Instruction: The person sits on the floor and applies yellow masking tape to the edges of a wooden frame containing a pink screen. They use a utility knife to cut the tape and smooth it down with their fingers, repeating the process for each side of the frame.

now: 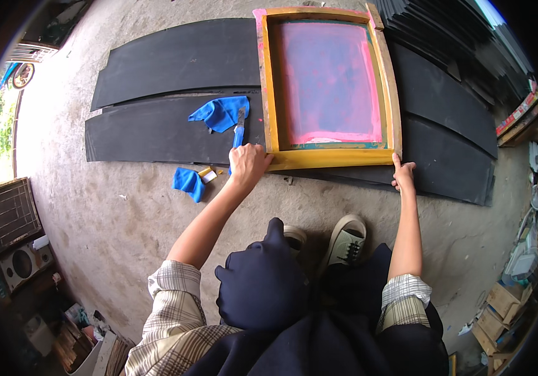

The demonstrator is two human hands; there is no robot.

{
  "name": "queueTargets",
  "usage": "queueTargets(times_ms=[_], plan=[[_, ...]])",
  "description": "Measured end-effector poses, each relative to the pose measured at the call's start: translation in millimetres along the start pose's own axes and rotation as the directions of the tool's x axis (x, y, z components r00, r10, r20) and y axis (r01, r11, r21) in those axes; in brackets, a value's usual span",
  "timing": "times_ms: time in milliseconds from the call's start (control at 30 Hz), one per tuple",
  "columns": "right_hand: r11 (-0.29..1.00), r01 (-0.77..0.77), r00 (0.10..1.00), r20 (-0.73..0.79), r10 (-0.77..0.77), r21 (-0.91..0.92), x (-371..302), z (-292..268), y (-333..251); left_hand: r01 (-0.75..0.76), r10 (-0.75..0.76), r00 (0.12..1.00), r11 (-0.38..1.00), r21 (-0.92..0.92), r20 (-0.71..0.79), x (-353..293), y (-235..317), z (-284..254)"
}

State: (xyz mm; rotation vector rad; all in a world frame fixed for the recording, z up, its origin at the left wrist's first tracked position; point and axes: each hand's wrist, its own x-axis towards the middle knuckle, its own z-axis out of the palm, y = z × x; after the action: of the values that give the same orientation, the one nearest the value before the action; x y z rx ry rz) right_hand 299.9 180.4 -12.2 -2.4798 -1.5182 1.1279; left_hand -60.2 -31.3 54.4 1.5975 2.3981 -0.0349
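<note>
A screen-printing frame [393, 100] with wooden bars and pink-stained mesh [328, 81] lies on black sheets [169, 128] in front of me. Along its near bar runs a shiny yellow strip [331, 160] that looks like tape. My left hand [249, 164] is closed around a blue-handled knife [239, 135], its rusty blade pointing away from me; the thumb touches the frame's near left corner. At the near right corner, my right hand [403, 173] pinches the edge, fingers curled. Left of the knife lie a blue cloth [222, 113] and, nearer me, another blue cloth [189, 183].
Beside the nearer cloth sits a small yellow and white item [207, 175]. More black sheets [444, 135] extend under the frame to the right, with a stack [429, 31] beyond. Wooden boxes [497, 313] line the right; a speaker [25, 262] stands at left. My shoes [347, 240] are close by.
</note>
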Motion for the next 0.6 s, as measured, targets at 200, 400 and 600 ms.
queueTargets(times_ms=[200, 400, 600], plan=[[0.998, 0.038, 0.999, -0.003, -0.038, 0.041, -4, -1, 0, 0.020, -0.020, 1.000, 1.000, 0.002, 0.021, -1, 1, 1], [0.999, 0.032, 0.999, 0.036, -0.033, 0.021, -5, -4, -1, 0.023, -0.022, 0.999, 0.999, -0.032, 0.030, -4, 0, -6], [0.997, 0.032, 0.997, 0.074, -0.036, 0.065, -10, -8, -4, 0.041, -0.044, 0.998, 0.998, 0.054, 0.051, -1, 3, -7]])
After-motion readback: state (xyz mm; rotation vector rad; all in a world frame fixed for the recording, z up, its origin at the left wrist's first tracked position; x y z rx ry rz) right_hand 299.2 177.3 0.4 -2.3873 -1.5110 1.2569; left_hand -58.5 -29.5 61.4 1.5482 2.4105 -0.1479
